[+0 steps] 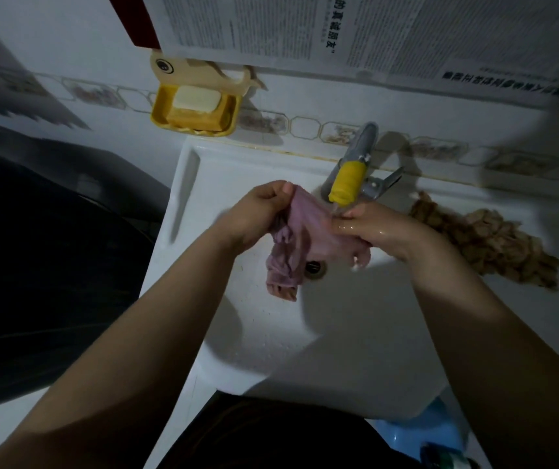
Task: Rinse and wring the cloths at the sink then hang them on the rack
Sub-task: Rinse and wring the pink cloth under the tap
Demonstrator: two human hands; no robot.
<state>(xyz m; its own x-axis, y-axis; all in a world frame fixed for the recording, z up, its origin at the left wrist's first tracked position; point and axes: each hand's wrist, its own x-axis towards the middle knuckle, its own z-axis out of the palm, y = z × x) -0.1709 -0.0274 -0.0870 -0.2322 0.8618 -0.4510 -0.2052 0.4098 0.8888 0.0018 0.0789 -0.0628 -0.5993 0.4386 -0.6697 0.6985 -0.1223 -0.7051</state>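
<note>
Pink cloth [300, 231] held over white sink [339, 333] basin, under yellow-tipped tap [347, 182]. Left hand [257, 214] grip clamped on cloth's left edge; right hand [376, 231] grip clamped on right edge. Brown cloth [484, 242] laid on right rim. Soap dish [195, 108] mounted on far tiled wall. Basin room open near drain [315, 269].

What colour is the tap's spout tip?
Yellow: the spout tip shows clearly in the head view.
</note>
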